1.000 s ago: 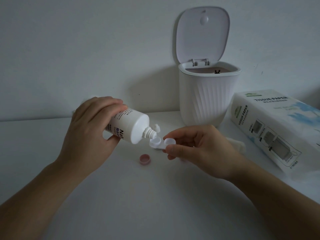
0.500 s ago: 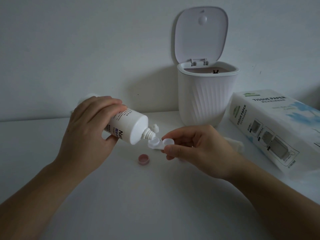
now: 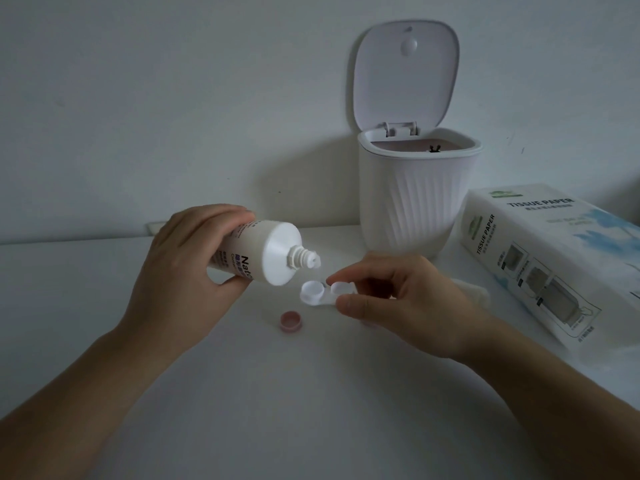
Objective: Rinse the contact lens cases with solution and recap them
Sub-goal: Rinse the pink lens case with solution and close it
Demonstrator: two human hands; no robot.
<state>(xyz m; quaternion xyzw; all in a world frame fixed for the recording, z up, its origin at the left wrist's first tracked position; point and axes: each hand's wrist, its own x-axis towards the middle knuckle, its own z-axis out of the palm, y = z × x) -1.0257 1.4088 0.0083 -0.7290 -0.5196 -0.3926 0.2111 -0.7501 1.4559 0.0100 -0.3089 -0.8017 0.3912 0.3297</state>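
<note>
My left hand (image 3: 180, 271) grips a white solution bottle (image 3: 263, 254), tilted with its uncapped nozzle pointing right and slightly down. The nozzle tip hangs just above and left of a white two-well contact lens case (image 3: 313, 292). My right hand (image 3: 398, 299) pinches the case's right end between thumb and forefinger and holds it a little above the table. Both wells are uncapped; the left one faces up under the nozzle. A small pink cap (image 3: 290, 321) lies on the white table (image 3: 277, 410) below the case.
A white ribbed bin (image 3: 412, 202) with its lid flipped up stands at the back. A tissue paper pack (image 3: 554, 265) lies at the right, a crumpled tissue (image 3: 474, 292) behind my right hand. A wall closes off the back.
The bottle's nozzle has lifted off the case's left well and now sits slightly above it. The case has stayed nearly in place in my right hand.
</note>
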